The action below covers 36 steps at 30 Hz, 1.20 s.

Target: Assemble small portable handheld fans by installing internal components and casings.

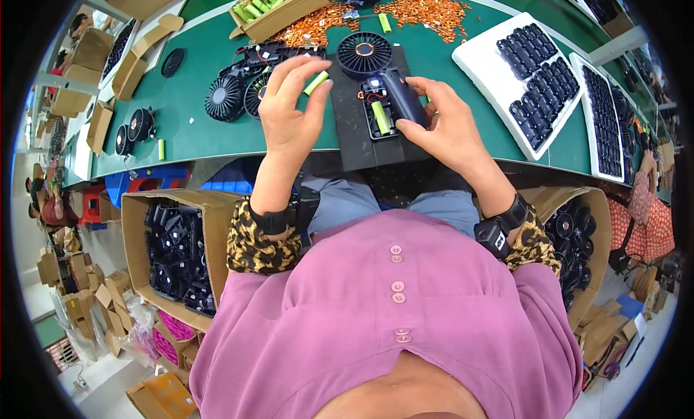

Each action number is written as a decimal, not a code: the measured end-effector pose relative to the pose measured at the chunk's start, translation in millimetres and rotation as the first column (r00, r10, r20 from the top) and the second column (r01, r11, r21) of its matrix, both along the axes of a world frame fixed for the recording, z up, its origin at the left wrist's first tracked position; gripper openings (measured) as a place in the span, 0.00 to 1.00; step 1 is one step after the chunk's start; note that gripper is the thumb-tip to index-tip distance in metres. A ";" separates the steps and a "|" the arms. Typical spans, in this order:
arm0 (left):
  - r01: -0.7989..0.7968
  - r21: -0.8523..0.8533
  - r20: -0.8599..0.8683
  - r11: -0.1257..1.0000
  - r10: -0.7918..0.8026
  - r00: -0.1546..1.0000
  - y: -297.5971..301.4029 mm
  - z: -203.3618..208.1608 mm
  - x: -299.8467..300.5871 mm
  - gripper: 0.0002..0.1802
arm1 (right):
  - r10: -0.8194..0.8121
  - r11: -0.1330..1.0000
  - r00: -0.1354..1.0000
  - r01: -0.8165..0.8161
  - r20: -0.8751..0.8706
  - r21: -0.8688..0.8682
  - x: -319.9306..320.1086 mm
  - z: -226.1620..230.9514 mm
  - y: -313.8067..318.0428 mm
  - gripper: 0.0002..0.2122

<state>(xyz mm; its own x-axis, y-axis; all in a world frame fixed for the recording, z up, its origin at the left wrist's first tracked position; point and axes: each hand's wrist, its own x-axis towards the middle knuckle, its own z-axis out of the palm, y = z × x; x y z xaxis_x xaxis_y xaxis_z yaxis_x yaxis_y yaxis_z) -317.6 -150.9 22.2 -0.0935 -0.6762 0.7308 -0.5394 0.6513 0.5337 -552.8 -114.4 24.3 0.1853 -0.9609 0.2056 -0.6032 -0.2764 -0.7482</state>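
Between the thumb and fingers of my left hand (291, 109) is a light green battery cell (316, 83). My right hand (447, 122) grips a dark, smooth handle cover (406, 97), thumb on its near end. The cover leans beside the opened handle (370, 96) of a small black fan, where wires, a small board and another green cell (380, 118) show. The round fan head (364, 54) lies at the far end of that handle. Beneath is a black work mat (350, 137) at the table's near edge.
More fan parts (225, 98) lie left of my left hand. An open carton of green cells (280, 14) stands behind, next to piles of small orange-copper pieces (426, 14). White foam trays (517, 86) of black parts sit at right. Parts-filled cartons (210, 256) flank my lap.
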 end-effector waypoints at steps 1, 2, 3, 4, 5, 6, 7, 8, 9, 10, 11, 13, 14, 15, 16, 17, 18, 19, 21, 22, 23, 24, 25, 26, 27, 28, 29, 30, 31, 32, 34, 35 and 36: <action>-0.032 0.030 -0.044 0.999 0.033 0.999 5.5 -5.3 2.6 0.13 | 0.006 1.000 1.000 -0.006 0.001 -0.015 4.8 -3.3 -0.8 0.27; -0.036 0.035 -0.052 0.999 0.038 0.998 8.6 -10.9 6.4 0.13 | 0.010 1.000 1.000 -0.010 -0.007 -0.011 8.0 -6.6 -1.9 0.27; -0.042 0.067 -0.054 0.997 0.046 0.997 11.5 -16.9 11.8 0.12 | 0.012 1.000 0.999 -0.013 -0.048 -0.025 11.1 -9.7 -3.2 0.27; -0.048 0.099 -0.056 0.994 0.053 0.997 14.1 -20.3 15.9 0.12 | 0.013 0.999 0.996 -0.016 -0.087 -0.039 13.9 -11.9 -4.1 0.28; -0.064 0.110 -0.057 0.992 0.071 0.996 16.2 -21.1 18.5 0.10 | 0.016 0.999 0.996 -0.020 -0.093 -0.035 16.7 -13.2 -4.4 0.28; -0.069 0.114 -0.062 0.991 0.076 0.995 17.3 -22.5 21.1 0.10 | 0.012 0.998 0.992 -0.019 -0.125 -0.053 19.9 -14.1 -4.7 0.28; -0.069 0.109 -0.065 0.992 0.076 0.995 18.1 -23.8 23.4 0.10 | 0.007 0.997 0.988 -0.018 -0.156 -0.071 22.9 -14.5 -4.9 0.28; -0.068 0.105 -0.069 0.992 0.075 0.995 18.9 -24.9 25.2 0.09 | 0.012 0.997 0.987 -0.023 -0.159 -0.068 25.6 -14.5 -5.2 0.28; -0.070 0.108 -0.073 0.992 0.078 0.994 19.4 -26.1 25.5 0.09 | 0.003 0.997 0.983 -0.017 -0.182 -0.079 27.4 -14.5 -5.4 0.28; -0.057 0.132 -0.084 0.990 0.069 0.994 19.8 -27.0 25.4 0.09 | -0.007 0.996 0.979 -0.012 -0.204 -0.090 29.0 -14.2 -5.7 0.28; -0.044 0.156 -0.094 0.987 0.059 0.994 20.1 -27.9 25.0 0.08 | -0.005 0.996 0.978 -0.013 -0.208 -0.088 30.5 -13.5 -6.0 0.28; -0.038 0.169 -0.099 0.985 0.055 0.994 21.1 -30.6 23.7 0.08 | -0.011 0.994 0.966 -0.018 -0.260 -0.107 33.4 -12.0 -6.8 0.28; -0.028 0.180 -0.101 0.983 0.047 0.994 21.3 -31.7 22.8 0.08 | -0.009 0.994 0.965 -0.020 -0.262 -0.105 34.5 -11.0 -7.5 0.28; -0.031 0.182 -0.103 0.983 0.050 0.993 21.3 -32.7 22.4 0.08 | 0.003 0.994 0.961 -0.032 -0.278 -0.103 35.7 -10.1 -8.0 0.28; -0.031 0.165 -0.088 0.986 0.046 0.995 20.8 -33.6 21.8 0.08 | 0.013 0.994 0.956 -0.045 -0.293 -0.101 36.7 -9.8 -8.2 0.28; -0.031 0.148 -0.073 0.989 0.042 0.996 20.9 -34.3 21.2 0.08 | 0.016 0.994 0.956 -0.047 -0.294 -0.099 37.5 -10.8 -8.0 0.28; -0.031 0.149 -0.074 0.988 0.042 0.996 21.2 -34.3 20.1 0.08 | 0.015 0.991 0.946 -0.057 -0.324 -0.120 38.2 -12.1 -8.0 0.28; -0.029 0.166 -0.074 0.986 0.042 0.996 21.7 -33.6 18.9 0.08 | 0.013 0.988 0.935 -0.068 -0.354 -0.141 39.0 -12.8 -7.9 0.28; -0.026 0.185 -0.075 0.982 0.041 0.996 21.5 -33.8 17.4 0.08 | 0.001 0.989 0.928 -0.056 -0.373 -0.136 42.4 -12.2 -6.7 0.28; -0.017 0.189 -0.068 0.982 0.030 0.997 20.8 -34.5 16.6 0.08 | -0.012 0.990 0.920 -0.043 -0.391 -0.133 43.7 -11.8 -6.6 0.27; -0.008 0.193 -0.060 0.981 0.020 0.998 20.0 -35.1 15.8 0.08 | -0.011 0.991 0.920 -0.043 -0.391 -0.130 44.7 -11.0 -8.2 0.27; -0.008 0.198 -0.059 0.980 0.020 0.998 19.7 -35.6 15.3 0.08 | -0.001 0.990 0.908 -0.057 -0.419 -0.127 45.9 -10.1 -10.3 0.27; -0.005 0.196 -0.043 0.981 0.014 0.999 19.3 -35.8 14.5 0.08 | 0.010 0.990 0.895 -0.072 -0.446 -0.122 46.4 -9.6 -11.3 0.27; -0.002 0.194 -0.027 0.981 0.008 1.000 18.8 -35.9 13.6 0.09 | 0.012 0.990 0.895 -0.072 -0.445 -0.118 46.3 -9.6 -10.8 0.27; -0.003 0.198 -0.026 0.980 0.008 1.000 18.6 -35.9 12.6 0.09 | 0.021 0.991 0.890 -0.078 -0.456 -0.108 46.2 -9.8 -9.6 0.26; 0.009 0.195 -0.036 0.981 -0.002 0.999 18.4 -35.7 11.4 0.09 | 0.029 0.992 0.884 -0.084 -0.467 -0.098 46.1 -10.5 -8.5 0.26; 0.022 0.191 -0.046 0.981 -0.013 0.999 18.1 -35.5 10.2 0.09 | 0.031 0.992 0.884 -0.085 -0.466 -0.094 45.5 -13.4 -7.1 0.26; 0.020 0.192 -0.045 0.981 -0.011 0.999 17.2 -34.6 9.5 0.09 | 0.038 0.982 0.883 -0.120 -0.469 -0.146 44.4 -16.6 -6.0 0.26; 0.022 0.191 -0.031 0.981 -0.016 0.999 16.1 -33.7 8.8 0.09 | 0.044 0.968 0.881 -0.154 -0.471 -0.198 43.4 -18.1 -5.0 0.26; 0.024 0.190 -0.016 0.981 -0.021 1.000 14.4 -32.4 7.7 0.09 | 0.045 0.968 0.881 -0.155 -0.471 -0.198 42.7 -16.2 -4.9 0.26; 0.030 0.128 -0.014 0.991 -0.028 1.000 4.0 -25.8 4.0 0.10 | 0.067 0.986 0.877 -0.130 -0.475 -0.101 41.5 -9.0 -10.6 0.23; 0.039 0.068 -0.012 0.997 -0.038 0.999 -3.5 -20.8 1.3 0.10 | 0.069 0.986 0.877 -0.134 -0.475 -0.104 41.0 -6.9 -18.9 0.23; 0.089 -0.010 0.012 0.996 -0.089 0.996 -16.1 -12.3 -5.2 0.11 | 0.043 0.960 0.894 -0.161 -0.446 -0.229 38.4 -5.6 -33.4 0.22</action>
